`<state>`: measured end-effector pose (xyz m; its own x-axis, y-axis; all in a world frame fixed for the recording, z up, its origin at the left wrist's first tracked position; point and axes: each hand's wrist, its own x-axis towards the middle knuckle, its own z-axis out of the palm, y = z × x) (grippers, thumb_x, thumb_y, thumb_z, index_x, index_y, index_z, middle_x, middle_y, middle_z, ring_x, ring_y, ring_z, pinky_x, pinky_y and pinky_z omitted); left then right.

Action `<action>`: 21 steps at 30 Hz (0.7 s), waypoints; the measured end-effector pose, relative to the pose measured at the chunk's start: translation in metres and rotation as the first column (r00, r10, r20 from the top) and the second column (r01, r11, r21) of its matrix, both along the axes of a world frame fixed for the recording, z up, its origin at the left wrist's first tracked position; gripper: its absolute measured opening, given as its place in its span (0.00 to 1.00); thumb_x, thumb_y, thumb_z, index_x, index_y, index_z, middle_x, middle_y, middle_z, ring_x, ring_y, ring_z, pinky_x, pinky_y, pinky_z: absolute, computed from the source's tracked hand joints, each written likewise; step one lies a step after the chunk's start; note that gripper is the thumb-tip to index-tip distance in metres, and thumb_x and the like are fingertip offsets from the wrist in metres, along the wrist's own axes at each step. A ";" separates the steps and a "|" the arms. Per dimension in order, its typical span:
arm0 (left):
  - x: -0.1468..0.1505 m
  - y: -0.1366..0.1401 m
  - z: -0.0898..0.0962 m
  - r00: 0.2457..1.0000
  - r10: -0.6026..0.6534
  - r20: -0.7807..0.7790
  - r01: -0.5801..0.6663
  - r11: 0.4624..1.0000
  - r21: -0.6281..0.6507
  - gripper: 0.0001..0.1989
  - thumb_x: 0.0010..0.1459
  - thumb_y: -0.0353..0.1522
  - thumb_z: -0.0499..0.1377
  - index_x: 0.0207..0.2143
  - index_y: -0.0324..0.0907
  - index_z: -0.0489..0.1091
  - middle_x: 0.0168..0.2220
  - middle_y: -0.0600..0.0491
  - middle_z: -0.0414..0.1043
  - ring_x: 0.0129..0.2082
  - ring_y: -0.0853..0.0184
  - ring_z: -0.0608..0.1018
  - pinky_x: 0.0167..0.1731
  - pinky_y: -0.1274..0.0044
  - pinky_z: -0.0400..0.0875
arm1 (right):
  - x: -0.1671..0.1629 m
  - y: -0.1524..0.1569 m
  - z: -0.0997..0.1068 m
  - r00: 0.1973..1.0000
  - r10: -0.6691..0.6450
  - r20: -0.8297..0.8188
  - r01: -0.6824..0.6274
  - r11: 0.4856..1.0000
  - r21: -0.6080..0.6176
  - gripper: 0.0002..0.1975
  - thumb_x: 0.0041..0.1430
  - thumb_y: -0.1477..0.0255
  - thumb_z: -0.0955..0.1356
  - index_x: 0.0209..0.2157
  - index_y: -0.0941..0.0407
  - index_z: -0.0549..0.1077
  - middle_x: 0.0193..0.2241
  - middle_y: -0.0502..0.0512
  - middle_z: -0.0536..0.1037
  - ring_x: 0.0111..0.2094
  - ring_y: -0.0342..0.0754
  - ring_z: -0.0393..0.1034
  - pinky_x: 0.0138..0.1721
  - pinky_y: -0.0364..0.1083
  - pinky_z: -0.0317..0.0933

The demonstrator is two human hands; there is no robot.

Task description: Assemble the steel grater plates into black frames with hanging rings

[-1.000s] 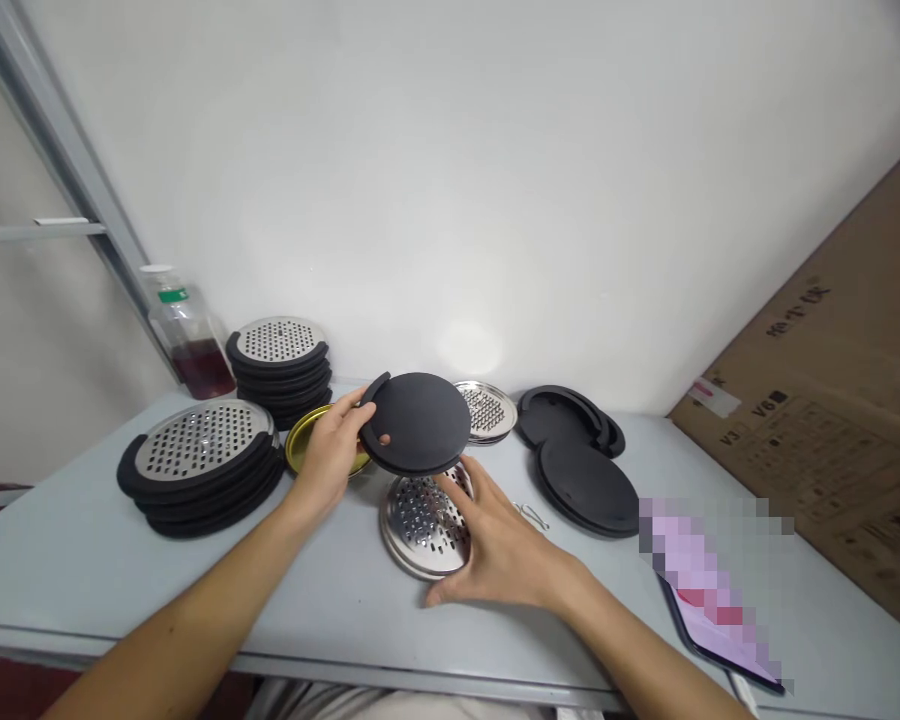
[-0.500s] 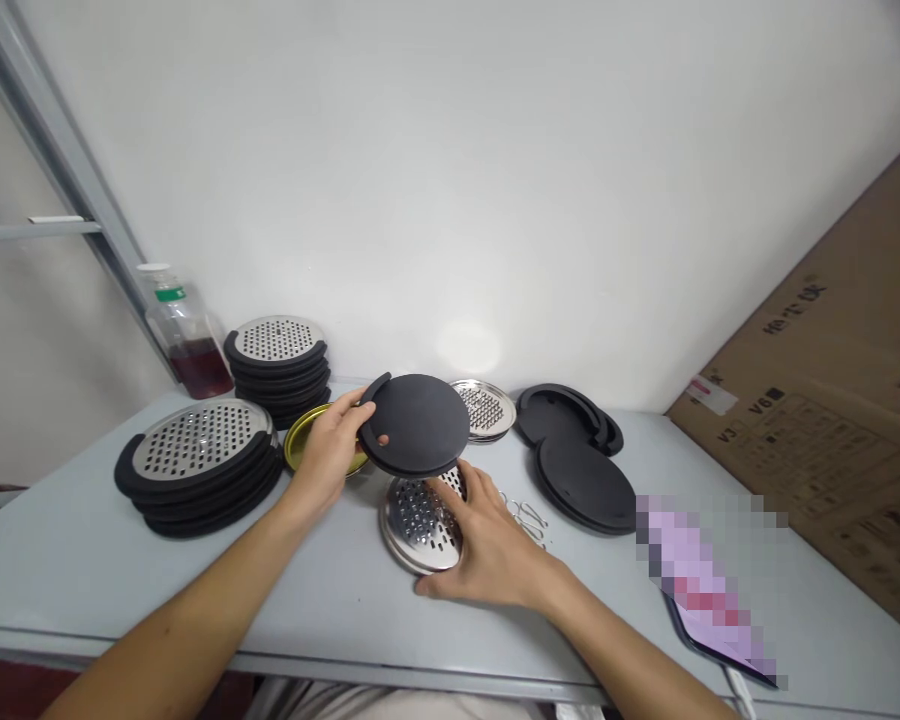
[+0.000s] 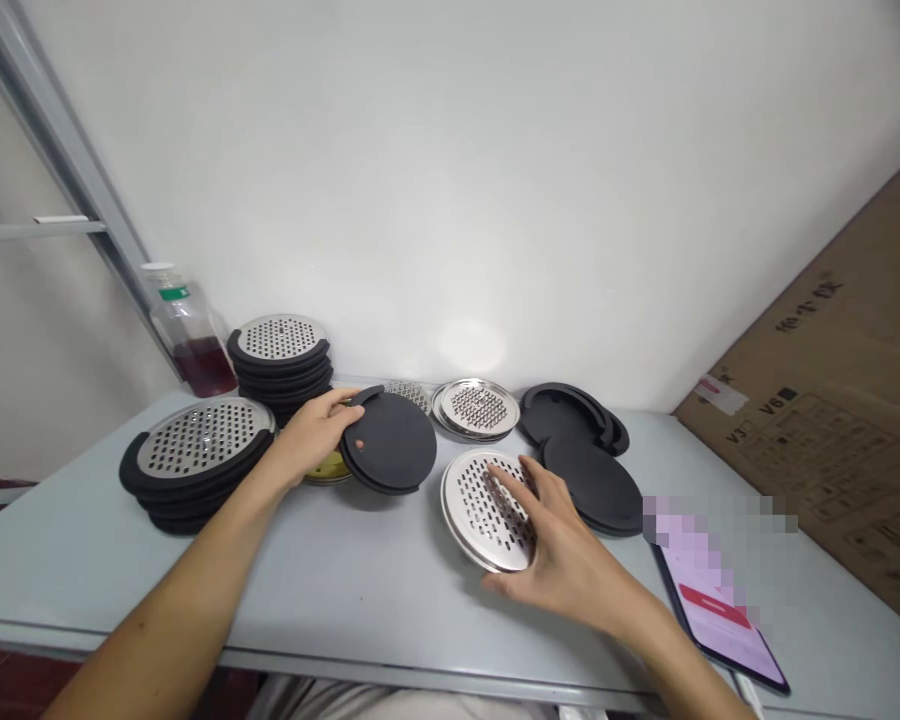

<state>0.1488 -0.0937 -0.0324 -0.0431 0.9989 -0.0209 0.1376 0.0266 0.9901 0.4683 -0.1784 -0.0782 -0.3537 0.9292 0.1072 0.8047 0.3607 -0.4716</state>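
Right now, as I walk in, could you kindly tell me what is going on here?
A person holds a black disc in the left grip, while the right grip clasps a metal grater; whether that is lifted is hard to tell. Loose graters lie behind, black parts to the right, and two black-rimmed stacks to the left.

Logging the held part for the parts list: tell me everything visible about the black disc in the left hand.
The black disc is round, flat and matte, and looks like plastic. A raised curved lip runs along its left and far-left edge; the rest of its top looks smooth. A small skin-coloured spot near the left edge appears to be a fingertip showing through a hole. The left hand grips that edge. The disc looks held above the table, face tilted toward the camera; its underside is hidden.
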 end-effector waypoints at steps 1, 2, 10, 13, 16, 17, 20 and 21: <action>0.000 -0.001 -0.001 0.999 -0.031 -0.037 0.031 0.999 -0.016 0.24 0.51 0.38 0.63 0.52 0.43 0.71 0.33 0.51 0.78 0.23 0.63 0.80 0.27 0.74 0.75 | 0.004 -0.001 0.002 1.000 -0.019 -0.003 0.019 1.000 -0.003 0.54 0.41 0.50 0.74 0.66 0.45 0.49 0.66 0.63 0.42 0.67 0.67 0.34 0.61 0.65 0.47; 0.001 -0.002 -0.003 0.995 -0.066 -0.070 0.064 0.997 -0.030 0.24 0.51 0.38 0.63 0.52 0.43 0.71 0.32 0.52 0.78 0.24 0.63 0.80 0.27 0.74 0.74 | 0.007 -0.002 0.003 0.999 -0.032 -0.008 0.032 0.999 -0.009 0.53 0.41 0.50 0.74 0.66 0.44 0.49 0.66 0.62 0.43 0.67 0.67 0.34 0.61 0.65 0.47; 0.027 -0.014 -0.026 0.910 -0.398 -0.118 0.378 0.912 -0.159 0.26 0.57 0.39 0.58 0.57 0.43 0.66 0.31 0.50 0.79 0.26 0.61 0.81 0.30 0.71 0.73 | 0.004 0.009 -0.004 1.000 0.017 -0.024 -0.017 0.999 -0.030 0.53 0.40 0.49 0.74 0.66 0.46 0.51 0.66 0.63 0.45 0.67 0.67 0.36 0.61 0.64 0.48; 0.028 -0.011 -0.036 0.859 -0.410 -0.307 0.420 0.907 -0.037 0.22 0.56 0.37 0.59 0.54 0.45 0.70 0.46 0.46 0.77 0.45 0.56 0.79 0.47 0.67 0.70 | -0.002 0.015 -0.010 0.998 0.064 -0.008 -0.064 0.998 -0.008 0.54 0.39 0.50 0.75 0.66 0.48 0.53 0.66 0.65 0.46 0.66 0.68 0.37 0.62 0.64 0.46; 0.027 -0.009 -0.043 0.808 -0.393 -0.438 0.463 0.884 0.062 0.20 0.57 0.36 0.58 0.53 0.46 0.71 0.56 0.49 0.71 0.57 0.55 0.70 0.58 0.65 0.60 | -0.009 0.019 -0.011 0.993 0.116 -0.001 -0.116 0.993 -0.019 0.57 0.37 0.49 0.75 0.66 0.49 0.52 0.66 0.65 0.44 0.66 0.70 0.36 0.62 0.65 0.45; 0.028 -0.009 -0.045 0.794 -0.392 -0.464 0.476 0.876 0.075 0.21 0.59 0.36 0.57 0.54 0.46 0.70 0.56 0.49 0.70 0.58 0.55 0.69 0.59 0.65 0.59 | -0.011 0.020 -0.010 0.991 0.134 -0.003 -0.134 0.991 -0.026 0.58 0.36 0.47 0.75 0.66 0.49 0.52 0.66 0.66 0.44 0.66 0.71 0.36 0.62 0.65 0.45; 0.030 -0.012 -0.048 0.763 -0.358 -0.539 0.491 0.862 0.122 0.21 0.61 0.36 0.55 0.56 0.47 0.69 0.56 0.49 0.70 0.57 0.56 0.70 0.58 0.65 0.59 | -0.016 0.021 -0.010 0.984 0.175 -0.016 -0.175 0.984 -0.039 0.60 0.34 0.43 0.74 0.66 0.51 0.51 0.66 0.68 0.43 0.67 0.71 0.35 0.62 0.65 0.46; 0.030 -0.013 -0.048 0.757 -0.342 -0.556 0.490 0.861 0.138 0.20 0.61 0.37 0.54 0.56 0.47 0.69 0.56 0.49 0.71 0.56 0.56 0.71 0.58 0.65 0.60 | -0.018 0.022 -0.011 0.983 0.181 -0.020 -0.181 0.982 -0.045 0.61 0.34 0.42 0.73 0.66 0.51 0.51 0.66 0.68 0.42 0.67 0.71 0.33 0.61 0.65 0.46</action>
<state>0.1792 -0.1071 -0.0807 0.4478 0.8824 0.1444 0.5445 -0.3972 0.7388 0.4507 -0.1568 -0.0890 -0.5150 0.8541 0.0721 0.7206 0.4770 -0.5032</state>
